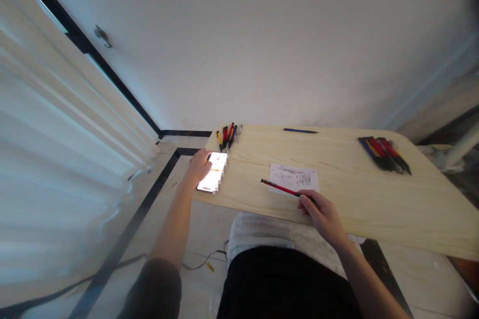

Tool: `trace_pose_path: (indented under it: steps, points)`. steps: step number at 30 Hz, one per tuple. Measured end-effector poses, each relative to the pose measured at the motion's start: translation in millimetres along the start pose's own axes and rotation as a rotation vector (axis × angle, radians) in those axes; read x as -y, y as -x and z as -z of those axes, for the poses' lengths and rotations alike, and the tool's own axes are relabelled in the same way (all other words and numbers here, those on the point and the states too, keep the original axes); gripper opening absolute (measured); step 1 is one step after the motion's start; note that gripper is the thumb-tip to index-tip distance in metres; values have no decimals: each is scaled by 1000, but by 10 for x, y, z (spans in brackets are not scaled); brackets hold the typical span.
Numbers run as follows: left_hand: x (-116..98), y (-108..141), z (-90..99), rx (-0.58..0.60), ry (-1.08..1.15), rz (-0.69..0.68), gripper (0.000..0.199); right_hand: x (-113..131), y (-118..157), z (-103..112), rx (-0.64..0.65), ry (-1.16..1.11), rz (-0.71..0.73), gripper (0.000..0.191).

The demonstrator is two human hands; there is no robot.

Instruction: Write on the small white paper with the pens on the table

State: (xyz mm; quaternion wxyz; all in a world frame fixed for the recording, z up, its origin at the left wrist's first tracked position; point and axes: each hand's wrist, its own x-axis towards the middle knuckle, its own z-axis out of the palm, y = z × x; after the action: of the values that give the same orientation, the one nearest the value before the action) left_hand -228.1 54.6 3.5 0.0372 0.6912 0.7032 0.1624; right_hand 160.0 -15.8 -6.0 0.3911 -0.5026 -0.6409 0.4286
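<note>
My left hand [200,165] is over the left edge of a lit smartphone [214,173], which lies near the table's left end. Its fingers stretch toward the phone's upper corner, with the thumb apart from them over the bright screen. In my right hand [318,212] is a slim red pen [280,188] with black ends, pinched near its right end. The pen points left, just above the near part of a small white paper [294,175] bearing handwriting. The right-hand tip of the pen is hidden by my fingers.
On the light wood table [359,204], a group of red, yellow, blue and clear pens [227,136] lies at the far left. One blue pen [300,130] lies by the back edge. Several more pens [384,154] form a pile on the right. Behind stands a wall [269,60].
</note>
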Motion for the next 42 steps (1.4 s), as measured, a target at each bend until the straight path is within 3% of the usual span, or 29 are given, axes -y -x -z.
trace_pose_path:
  steps: [14, 31, 42]
  points:
    - [26, 69, 15, -16, 28, 29, 45, -6, 2, 2, 10, -20, -5, 29]
    - [40, 422, 95, -24, 61, 17, 43, -12, -2, 7, 25, -14, -7, 27]
    - [-90, 292, 30, -39, -59, 275, 58, -29, 6, 4, 24, -31, -6, 26]
